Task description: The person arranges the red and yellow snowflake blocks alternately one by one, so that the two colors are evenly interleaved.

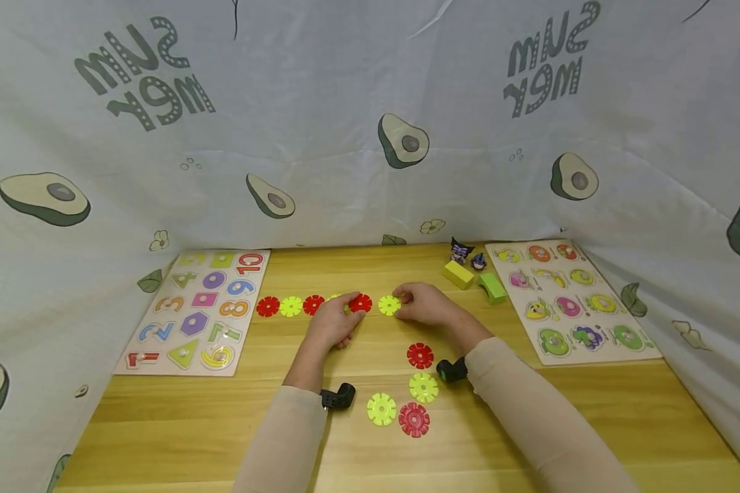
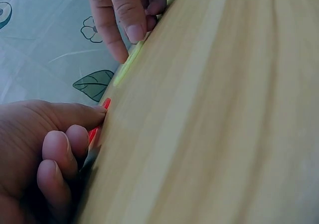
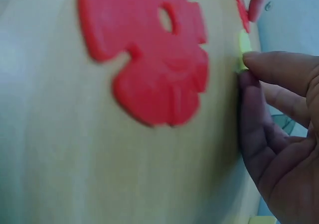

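A row of flower-shaped plastic discs runs across the table, red and yellow-green by turns. My left hand [image 1: 333, 322] holds the red disc [image 1: 362, 303] with thumb and forefinger at its edges. In the left wrist view, the thumb of the left hand [image 2: 45, 144] touches that disc's rim, and its other fingers are curled. My right hand [image 1: 428, 305] pinches the right edge of the yellow-green disc [image 1: 388, 305], a small gap right of the red one. In the right wrist view, fingertips of the right hand [image 3: 284, 104] meet on that disc's edge. The left hand partly covers another yellow-green disc [image 1: 334, 298].
Nearer me lie a red disc [image 1: 420, 355], two yellow-green discs and a darker red disc [image 1: 414, 420]. A number puzzle board [image 1: 228, 342] is at left, a fruit puzzle board [image 1: 592, 349] at right. Yellow block [image 1: 458, 274], green block [image 1: 492, 288] and small figures [image 1: 460, 251] stand behind.
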The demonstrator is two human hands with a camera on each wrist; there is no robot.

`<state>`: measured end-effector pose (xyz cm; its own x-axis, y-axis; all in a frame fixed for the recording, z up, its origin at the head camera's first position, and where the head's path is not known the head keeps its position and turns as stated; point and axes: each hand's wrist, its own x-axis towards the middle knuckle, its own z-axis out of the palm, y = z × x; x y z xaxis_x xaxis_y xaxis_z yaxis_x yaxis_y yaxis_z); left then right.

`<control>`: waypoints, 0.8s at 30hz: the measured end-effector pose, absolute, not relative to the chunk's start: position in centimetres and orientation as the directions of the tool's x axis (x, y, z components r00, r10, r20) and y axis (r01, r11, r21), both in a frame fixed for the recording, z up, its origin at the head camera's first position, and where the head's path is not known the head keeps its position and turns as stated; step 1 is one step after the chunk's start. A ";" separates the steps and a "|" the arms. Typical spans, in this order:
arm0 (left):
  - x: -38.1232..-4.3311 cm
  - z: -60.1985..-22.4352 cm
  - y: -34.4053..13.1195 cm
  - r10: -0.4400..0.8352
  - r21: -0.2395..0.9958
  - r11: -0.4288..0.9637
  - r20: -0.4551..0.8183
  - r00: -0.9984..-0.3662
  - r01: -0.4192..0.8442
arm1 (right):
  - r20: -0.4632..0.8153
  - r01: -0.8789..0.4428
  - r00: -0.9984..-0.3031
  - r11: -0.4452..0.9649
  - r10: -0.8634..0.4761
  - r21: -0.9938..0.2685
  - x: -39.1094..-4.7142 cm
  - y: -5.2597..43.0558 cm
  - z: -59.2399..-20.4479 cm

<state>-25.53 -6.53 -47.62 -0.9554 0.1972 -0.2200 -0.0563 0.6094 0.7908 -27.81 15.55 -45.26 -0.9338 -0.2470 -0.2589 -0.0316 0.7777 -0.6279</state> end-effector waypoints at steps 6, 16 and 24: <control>-25.6 -47.7 -6.5 0.196 0.786 0.616 -0.219 -0.956 -0.054 | -0.226 -0.084 -0.939 0.812 -0.258 -0.577 -27.9 15.1 -45.4; -25.6 -47.7 -6.6 0.205 0.793 0.607 -0.222 -0.953 -0.054 | -0.205 -0.112 -0.941 0.820 -0.269 -0.562 -28.1 14.8 -45.7; -25.8 -48.0 -6.6 0.206 0.793 0.605 -0.241 -0.948 -0.070 | -0.198 -0.111 -0.945 0.825 -0.260 -0.554 -27.9 14.7 -45.8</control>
<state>-25.84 -6.63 -47.96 -0.9484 0.2060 -0.2410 -0.0703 0.6046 0.7934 -27.92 14.69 -45.79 -0.9449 -0.2604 -0.1984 -0.1110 0.8250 -0.5542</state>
